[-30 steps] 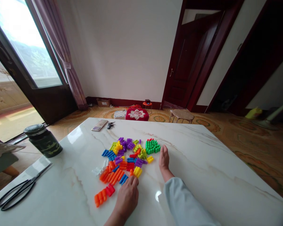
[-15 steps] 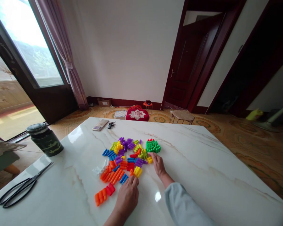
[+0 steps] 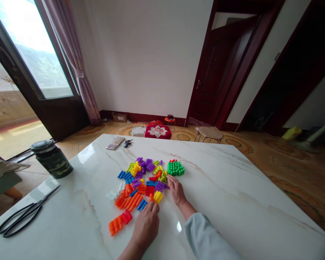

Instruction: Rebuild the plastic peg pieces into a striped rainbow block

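Note:
Several coloured plastic pieces lie in a loose pile on the white marbled table (image 3: 222, 187). My left hand (image 3: 148, 221) is closed at the near edge of the pile, its fingertips on an orange piece (image 3: 151, 197), beside yellow pieces (image 3: 158, 196) and blue pieces (image 3: 142, 205). My right hand (image 3: 176, 189) rests at the pile's right side, near the yellow-green pieces (image 3: 163, 176); its fingers are bent, and what they touch is too small to tell. Just beyond it sits a green cluster (image 3: 176, 168) with red tips. Orange pieces (image 3: 116, 225) and a red one (image 3: 126, 216) lie nearer, left of my left hand.
Black-handled scissors (image 3: 24, 216) and a camouflage-patterned jar (image 3: 52, 159) stand or lie at the table's left. A phone (image 3: 115, 143) and keys (image 3: 128, 143) lie near the far edge. Beyond are a red cushioned stool (image 3: 157, 131) and a round stool (image 3: 209, 133).
My right hand has shifted slightly left and nearer, over where yellow pieces lay beside the yellow-green ones. My left hand has barely moved.

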A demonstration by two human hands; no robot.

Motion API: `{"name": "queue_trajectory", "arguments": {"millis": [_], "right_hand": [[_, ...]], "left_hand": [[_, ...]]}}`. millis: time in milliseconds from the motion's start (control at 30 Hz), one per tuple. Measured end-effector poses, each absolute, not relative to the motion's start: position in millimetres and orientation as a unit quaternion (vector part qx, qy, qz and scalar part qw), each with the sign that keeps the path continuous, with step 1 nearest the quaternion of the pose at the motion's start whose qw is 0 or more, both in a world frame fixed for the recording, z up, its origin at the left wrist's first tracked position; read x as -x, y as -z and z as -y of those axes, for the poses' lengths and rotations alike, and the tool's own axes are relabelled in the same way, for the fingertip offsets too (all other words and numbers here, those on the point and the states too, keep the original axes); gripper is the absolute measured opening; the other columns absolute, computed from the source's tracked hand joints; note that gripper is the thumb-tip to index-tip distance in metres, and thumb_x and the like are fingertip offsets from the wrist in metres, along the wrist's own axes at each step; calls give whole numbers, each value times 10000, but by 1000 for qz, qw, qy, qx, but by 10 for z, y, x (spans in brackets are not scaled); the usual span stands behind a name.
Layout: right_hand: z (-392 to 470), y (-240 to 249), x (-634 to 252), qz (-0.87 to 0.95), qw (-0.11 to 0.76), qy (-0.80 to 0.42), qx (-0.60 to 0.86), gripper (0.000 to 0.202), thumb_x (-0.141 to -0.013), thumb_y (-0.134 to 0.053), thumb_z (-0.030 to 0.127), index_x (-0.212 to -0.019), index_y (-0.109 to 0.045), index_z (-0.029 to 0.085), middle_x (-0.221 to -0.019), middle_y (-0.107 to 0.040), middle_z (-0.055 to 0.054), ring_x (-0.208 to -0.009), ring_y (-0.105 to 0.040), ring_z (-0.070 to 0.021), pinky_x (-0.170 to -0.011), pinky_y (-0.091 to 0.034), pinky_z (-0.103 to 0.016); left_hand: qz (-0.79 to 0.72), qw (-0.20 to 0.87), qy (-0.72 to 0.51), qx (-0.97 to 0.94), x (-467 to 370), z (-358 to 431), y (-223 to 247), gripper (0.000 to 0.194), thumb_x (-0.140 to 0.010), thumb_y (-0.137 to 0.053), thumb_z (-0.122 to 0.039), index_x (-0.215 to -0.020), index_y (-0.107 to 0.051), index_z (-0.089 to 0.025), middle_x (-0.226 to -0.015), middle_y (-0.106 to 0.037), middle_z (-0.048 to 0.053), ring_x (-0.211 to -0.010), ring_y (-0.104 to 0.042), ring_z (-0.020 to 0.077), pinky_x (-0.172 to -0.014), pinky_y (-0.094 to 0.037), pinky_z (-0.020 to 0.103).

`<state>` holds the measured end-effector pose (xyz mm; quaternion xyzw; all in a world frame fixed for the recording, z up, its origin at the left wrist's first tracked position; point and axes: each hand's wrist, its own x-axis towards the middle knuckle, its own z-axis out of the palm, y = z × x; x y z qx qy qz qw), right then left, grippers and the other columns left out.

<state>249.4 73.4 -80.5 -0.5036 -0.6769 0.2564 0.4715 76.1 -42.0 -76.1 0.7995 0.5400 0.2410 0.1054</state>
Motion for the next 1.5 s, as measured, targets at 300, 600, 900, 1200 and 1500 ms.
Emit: {"name": "queue_trajectory", "arguments": {"millis": [300,600,900,1200,1500], "right_hand": [[-779,882,-2307,712,423,-228,512,491,-944,-395,470,-1276,-601,173,-1348,-562,-124,-1274,-497,-244,-1104,-375,-435],[-783,916,-2393,692,469,-200,511,449,-949,-404,430,-1266,-603,182,-1313,-592,-124,-1229,-540,-237,-1070,-414,-435],[-715,837,-2397,685,483,-153,523,424,-973,-352,421,-1118,-658,165,-1137,-667,-128,-1082,-609,-216,-979,-478,-384],[-743,830,-2562,675,481,-126,545,489,-972,-325,485,-1046,-678,155,-1061,-673,-134,-1005,-622,-229,-933,-493,-393],[-694,881,-2643,668,456,-56,586,498,-991,-279,457,-973,-682,166,-961,-678,-119,-921,-611,-217,-874,-483,-369]], "left_hand": [[-544,98,-231,-801,-766,428,759,203,-815,-397,-48,-879,-494,-214,-905,-577,52,-878,-578,202,-750,-445,295],[-541,88,-242,-801,-763,420,764,216,-800,-399,-32,-868,-488,-218,-900,-579,48,-866,-582,190,-747,-446,280],[-544,92,-239,-799,-765,422,761,213,-808,-401,-43,-878,-496,-220,-916,-580,48,-875,-580,186,-754,-442,276],[-545,104,-238,-798,-761,424,764,199,-841,-376,-61,-888,-491,-216,-920,-573,59,-873,-568,194,-752,-437,289],[-543,94,-244,-798,-760,432,763,195,-829,-392,-57,-877,-486,-221,-903,-578,53,-859,-573,195,-730,-435,288]]}}
